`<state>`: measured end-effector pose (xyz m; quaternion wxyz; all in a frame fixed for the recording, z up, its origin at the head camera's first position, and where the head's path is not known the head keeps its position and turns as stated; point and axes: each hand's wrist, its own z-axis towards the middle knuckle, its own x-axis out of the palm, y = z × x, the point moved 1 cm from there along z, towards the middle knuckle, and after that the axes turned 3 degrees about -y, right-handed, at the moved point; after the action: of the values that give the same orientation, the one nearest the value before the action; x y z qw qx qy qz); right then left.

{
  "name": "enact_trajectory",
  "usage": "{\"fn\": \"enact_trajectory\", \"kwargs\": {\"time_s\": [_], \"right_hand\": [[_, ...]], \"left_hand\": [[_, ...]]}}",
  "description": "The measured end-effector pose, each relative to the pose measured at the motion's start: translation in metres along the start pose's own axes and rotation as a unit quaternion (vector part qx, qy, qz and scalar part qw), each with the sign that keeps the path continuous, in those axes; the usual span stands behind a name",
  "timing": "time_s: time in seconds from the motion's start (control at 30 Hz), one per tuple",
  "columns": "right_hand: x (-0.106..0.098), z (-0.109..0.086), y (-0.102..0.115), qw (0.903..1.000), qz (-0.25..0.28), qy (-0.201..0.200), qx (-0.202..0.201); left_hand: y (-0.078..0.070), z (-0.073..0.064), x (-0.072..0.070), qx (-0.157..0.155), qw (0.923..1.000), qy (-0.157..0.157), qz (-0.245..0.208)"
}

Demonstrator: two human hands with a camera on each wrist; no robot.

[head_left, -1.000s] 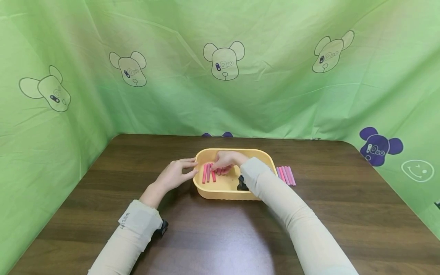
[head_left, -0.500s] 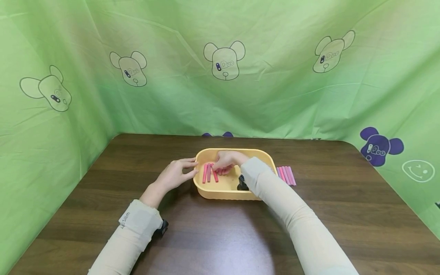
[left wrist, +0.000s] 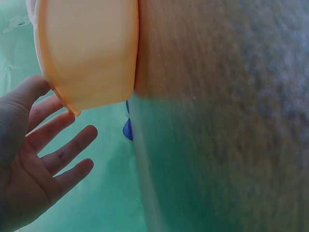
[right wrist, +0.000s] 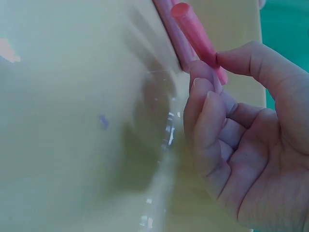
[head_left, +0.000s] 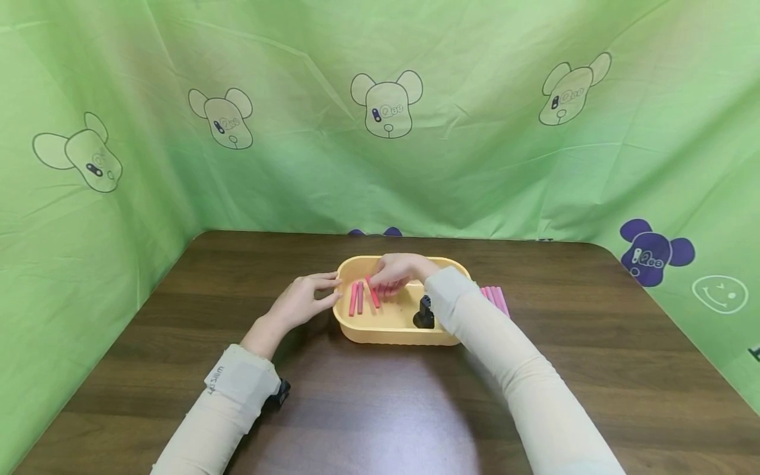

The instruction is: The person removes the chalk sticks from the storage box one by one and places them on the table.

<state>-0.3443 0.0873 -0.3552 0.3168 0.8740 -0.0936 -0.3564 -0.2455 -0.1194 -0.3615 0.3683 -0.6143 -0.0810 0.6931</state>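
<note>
A yellow plastic basin (head_left: 386, 336) stands on the table. Inside it, my right hand (head_left: 399, 269) pinches a pink round stick (right wrist: 198, 36) between thumb and fingertips, with the stick tilted. Two more sticks (head_left: 359, 298), pink and mauve, lie side by side on the basin's floor near its left end. My left hand (head_left: 299, 302) is at the basin's left end, its fingers spread and fairly straight. In the left wrist view its thumb and nearest fingertips are right at the rim, and the other fingers stand apart from the wall.
To the right of the basin a row of several pink and purple sticks (head_left: 497, 298) lies on the brown wooden table (head_left: 380, 396), partly hidden by the right sleeve. A green curtain (head_left: 309, 178) with bear prints hangs behind and at both sides.
My right hand has risen slightly and shifted to the right, bringing the pink stick away from the other two and tilting it more. The left hand has stayed at the rim.
</note>
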Motion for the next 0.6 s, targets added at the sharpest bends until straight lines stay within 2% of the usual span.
{"fn": "enact_trajectory", "kwargs": {"time_s": [0.6], "right_hand": [[-0.018,-0.021,-0.007,0.9996,0.001,-0.021,-0.019]], "left_hand": [[-0.001,-0.001,0.0,0.003,1.0,-0.005,-0.001]]}}
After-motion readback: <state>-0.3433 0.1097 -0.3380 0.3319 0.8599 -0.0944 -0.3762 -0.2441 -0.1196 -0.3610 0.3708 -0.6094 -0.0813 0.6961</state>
